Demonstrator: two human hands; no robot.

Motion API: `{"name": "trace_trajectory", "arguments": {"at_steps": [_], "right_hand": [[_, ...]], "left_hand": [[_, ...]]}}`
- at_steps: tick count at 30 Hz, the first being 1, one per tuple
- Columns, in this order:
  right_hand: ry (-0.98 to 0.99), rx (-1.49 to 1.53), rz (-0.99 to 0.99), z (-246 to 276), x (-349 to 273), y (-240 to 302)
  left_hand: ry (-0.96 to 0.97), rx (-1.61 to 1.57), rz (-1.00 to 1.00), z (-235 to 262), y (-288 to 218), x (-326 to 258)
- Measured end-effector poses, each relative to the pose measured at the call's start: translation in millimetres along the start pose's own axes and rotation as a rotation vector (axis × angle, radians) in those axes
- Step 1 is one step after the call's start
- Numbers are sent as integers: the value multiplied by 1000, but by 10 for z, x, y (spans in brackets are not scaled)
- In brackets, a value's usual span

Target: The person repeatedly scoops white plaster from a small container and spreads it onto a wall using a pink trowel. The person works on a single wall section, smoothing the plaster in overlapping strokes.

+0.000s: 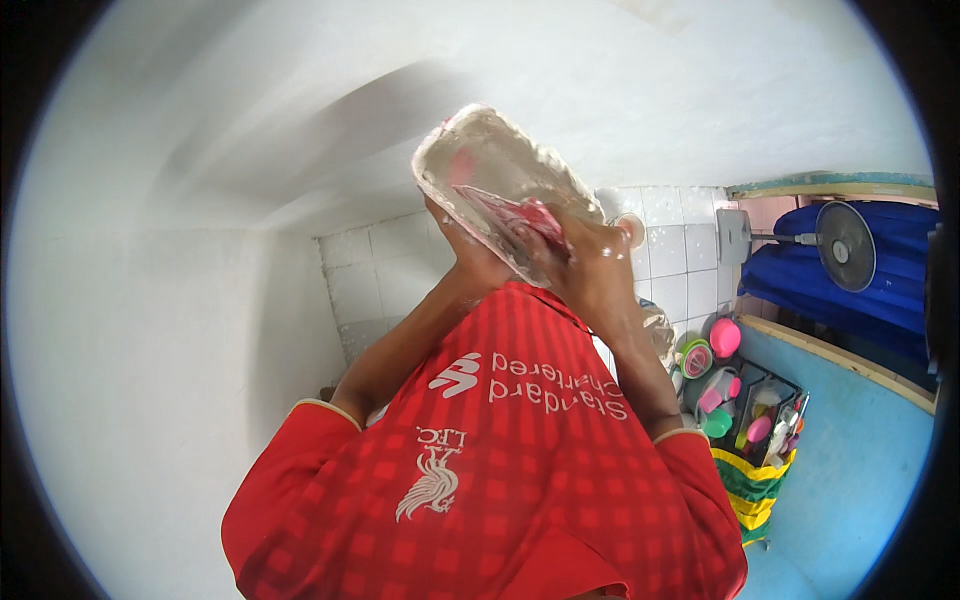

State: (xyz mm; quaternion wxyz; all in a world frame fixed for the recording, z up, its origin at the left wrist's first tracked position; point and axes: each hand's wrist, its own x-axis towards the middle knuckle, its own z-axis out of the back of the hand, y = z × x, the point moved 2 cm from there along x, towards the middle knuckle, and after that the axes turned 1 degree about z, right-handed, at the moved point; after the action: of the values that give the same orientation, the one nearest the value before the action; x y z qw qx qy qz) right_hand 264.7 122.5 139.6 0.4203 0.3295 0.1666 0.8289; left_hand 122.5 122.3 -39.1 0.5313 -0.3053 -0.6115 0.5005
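A long rectangular tub (548, 160), its rim and inside crusted with thick white paste, is held up in front of my chest near the wall. My left hand (474, 256) grips the tub from its near left side, with most of the fingers hidden beneath it. Closed around a flat scraper (505, 212) is my right hand (592, 262). That scraper is reddish and smeared with white, and its blade lies inside the tub, tilted along the near side. White smears dot the back of my right hand.
A pale wall (700, 90) rises close ahead, and another (140, 340) stands at left. White floor tiles (385, 280) lie below. At right are a fan (846, 246), a blue curtain (890, 290), a pink bowl (725, 338), a yellow-green striped bag (752, 492) and a light-blue panel (865, 430).
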Motion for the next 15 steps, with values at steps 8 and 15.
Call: {"name": "trace_trajectory", "arguments": {"at_steps": [8, 15], "right_hand": [[162, -85, -138, 271, 186, 664], [24, -96, 67, 206, 136, 746]], "left_hand": [[15, -1067, 371, 337, -768, 125], [-88, -545, 83, 371, -741, 119]]}}
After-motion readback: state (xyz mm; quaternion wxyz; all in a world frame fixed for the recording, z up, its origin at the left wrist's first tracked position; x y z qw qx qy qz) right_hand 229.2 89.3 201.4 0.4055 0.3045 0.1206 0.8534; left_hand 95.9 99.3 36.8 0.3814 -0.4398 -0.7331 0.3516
